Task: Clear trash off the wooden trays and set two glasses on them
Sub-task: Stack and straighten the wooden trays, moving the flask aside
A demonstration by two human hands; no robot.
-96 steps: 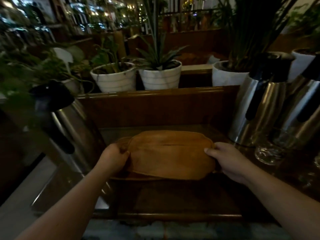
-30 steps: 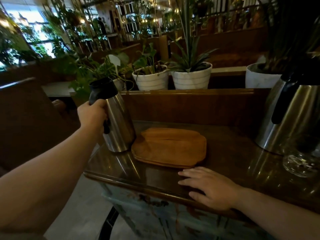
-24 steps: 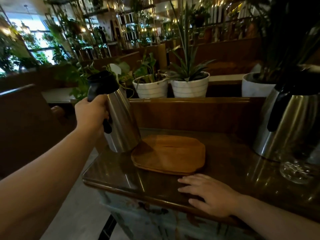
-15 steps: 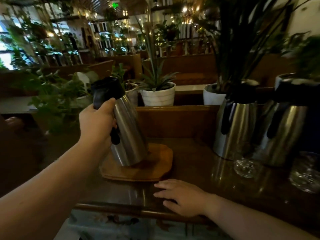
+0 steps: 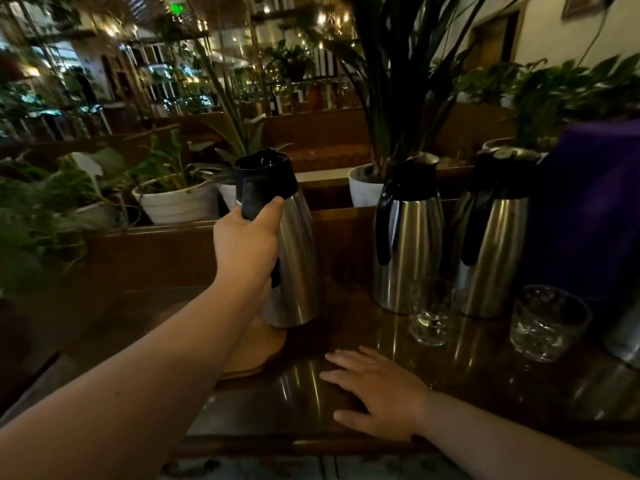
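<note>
In the head view, the left hand [image 5: 246, 244] is closed round the black handle of a steel jug [image 5: 289, 258], whose long axis runs near upright with the black top leaning a little left and the base to the lower right. The jug's base sits over the far right corner of the wooden tray [image 5: 258, 344]; whether it touches the tray or hangs just above, I cannot tell. The tray lies flat on the dark table [image 5: 485, 382], mostly hidden by the left forearm, so its long axis cannot be read. The right hand [image 5: 377, 393] lies open and flat on the table, palm down, fingers spread and pointing left — holding nothing, just right of the tray. Two more steel jugs [image 5: 407, 244] [image 5: 491, 244] stand upright farther right. Near them stand two glasses — one [image 5: 429, 313] between the jugs, the other [image 5: 547, 323] farther right, both upright on the table, well apart from the tray. White plant pots [image 5: 180, 202] line the ledge beyond.
</note>
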